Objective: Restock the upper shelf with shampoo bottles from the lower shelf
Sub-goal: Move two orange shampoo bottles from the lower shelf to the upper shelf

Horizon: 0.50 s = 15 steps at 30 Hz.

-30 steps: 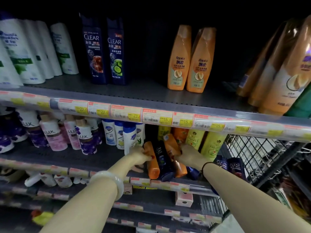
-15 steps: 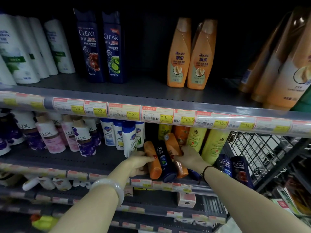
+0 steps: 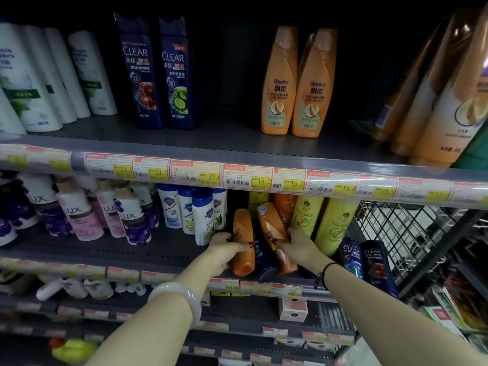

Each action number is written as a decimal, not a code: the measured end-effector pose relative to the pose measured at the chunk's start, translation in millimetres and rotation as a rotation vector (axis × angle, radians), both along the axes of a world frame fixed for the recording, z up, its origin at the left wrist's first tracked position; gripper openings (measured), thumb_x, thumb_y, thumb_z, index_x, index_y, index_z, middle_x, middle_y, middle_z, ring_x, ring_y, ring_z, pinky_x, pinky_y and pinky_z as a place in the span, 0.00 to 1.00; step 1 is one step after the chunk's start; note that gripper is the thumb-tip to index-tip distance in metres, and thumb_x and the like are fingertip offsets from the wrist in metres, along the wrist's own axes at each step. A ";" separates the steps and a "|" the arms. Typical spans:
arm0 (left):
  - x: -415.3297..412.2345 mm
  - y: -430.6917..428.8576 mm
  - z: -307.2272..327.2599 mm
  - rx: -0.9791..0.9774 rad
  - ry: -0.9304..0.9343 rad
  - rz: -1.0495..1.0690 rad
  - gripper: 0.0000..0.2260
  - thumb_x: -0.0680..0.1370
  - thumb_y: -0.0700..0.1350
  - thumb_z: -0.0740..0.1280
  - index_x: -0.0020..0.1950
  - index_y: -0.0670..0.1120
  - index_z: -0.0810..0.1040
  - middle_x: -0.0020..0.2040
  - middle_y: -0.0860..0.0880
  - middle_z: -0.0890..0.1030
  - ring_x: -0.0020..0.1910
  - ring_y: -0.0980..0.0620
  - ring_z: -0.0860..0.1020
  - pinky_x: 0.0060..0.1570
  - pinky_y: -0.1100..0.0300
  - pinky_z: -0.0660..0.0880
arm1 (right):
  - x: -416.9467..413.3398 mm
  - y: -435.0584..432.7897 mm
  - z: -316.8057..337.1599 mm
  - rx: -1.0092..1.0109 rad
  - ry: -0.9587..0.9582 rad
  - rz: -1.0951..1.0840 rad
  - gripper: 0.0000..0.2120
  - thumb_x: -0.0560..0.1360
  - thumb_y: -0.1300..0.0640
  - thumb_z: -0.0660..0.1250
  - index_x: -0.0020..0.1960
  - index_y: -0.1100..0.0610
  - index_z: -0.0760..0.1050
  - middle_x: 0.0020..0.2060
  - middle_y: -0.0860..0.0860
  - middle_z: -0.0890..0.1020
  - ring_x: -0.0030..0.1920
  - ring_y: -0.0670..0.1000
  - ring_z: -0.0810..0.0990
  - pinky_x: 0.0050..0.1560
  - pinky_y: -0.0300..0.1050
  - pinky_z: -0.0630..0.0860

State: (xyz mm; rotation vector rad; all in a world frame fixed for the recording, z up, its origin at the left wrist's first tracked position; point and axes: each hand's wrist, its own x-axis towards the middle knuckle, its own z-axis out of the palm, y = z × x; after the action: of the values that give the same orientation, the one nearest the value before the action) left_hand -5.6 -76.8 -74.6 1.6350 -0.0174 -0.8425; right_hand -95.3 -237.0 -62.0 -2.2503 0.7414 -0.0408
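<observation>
Both hands sit slightly higher on the bottles than a second ago, thumbs further round. Left hand (image 3: 224, 250) wraps the left orange bottle (image 3: 243, 241); right hand (image 3: 295, 245) clasps the right orange bottle (image 3: 274, 233); a dark blue bottle (image 3: 264, 260) is pinched between the two. All three lean back on the lower shelf (image 3: 158, 249). Step in hand: securing the pick. Next move, by my judgement: lift the cluster out under the price rail (image 3: 237, 178) and stand it on the upper shelf (image 3: 224, 138), in the gap beside the two upright Rejoice bottles (image 3: 295, 85) above the grip.
</observation>
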 end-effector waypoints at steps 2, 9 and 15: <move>-0.3 -2.5 0.2 0.002 -0.014 0.000 0.31 0.71 0.36 0.73 0.71 0.39 0.65 0.65 0.40 0.75 0.60 0.42 0.76 0.59 0.43 0.74 | -2.4 -0.2 2.0 0.030 -0.015 -0.005 0.16 0.76 0.59 0.63 0.61 0.65 0.71 0.53 0.58 0.77 0.54 0.56 0.76 0.49 0.40 0.66; -7.3 -7.7 5.0 0.000 -0.040 -0.090 0.31 0.68 0.34 0.75 0.68 0.41 0.68 0.58 0.42 0.78 0.55 0.43 0.78 0.56 0.46 0.76 | -10.7 2.6 6.6 0.137 -0.056 -0.019 0.17 0.75 0.62 0.63 0.62 0.65 0.68 0.52 0.56 0.75 0.53 0.54 0.74 0.52 0.41 0.68; -13.1 -3.5 10.9 -0.025 -0.045 -0.106 0.29 0.67 0.31 0.74 0.61 0.48 0.65 0.51 0.45 0.78 0.54 0.43 0.77 0.58 0.44 0.75 | -15.4 7.9 15.3 0.192 -0.070 -0.026 0.17 0.75 0.68 0.60 0.64 0.67 0.66 0.54 0.65 0.78 0.50 0.60 0.78 0.49 0.49 0.76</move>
State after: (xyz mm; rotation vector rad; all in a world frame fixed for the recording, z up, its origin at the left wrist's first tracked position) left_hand -18.8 -80.4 -63.7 1.6407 -0.1467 -0.8825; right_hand -110.7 -229.1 -46.7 -2.0467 0.7070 -0.0584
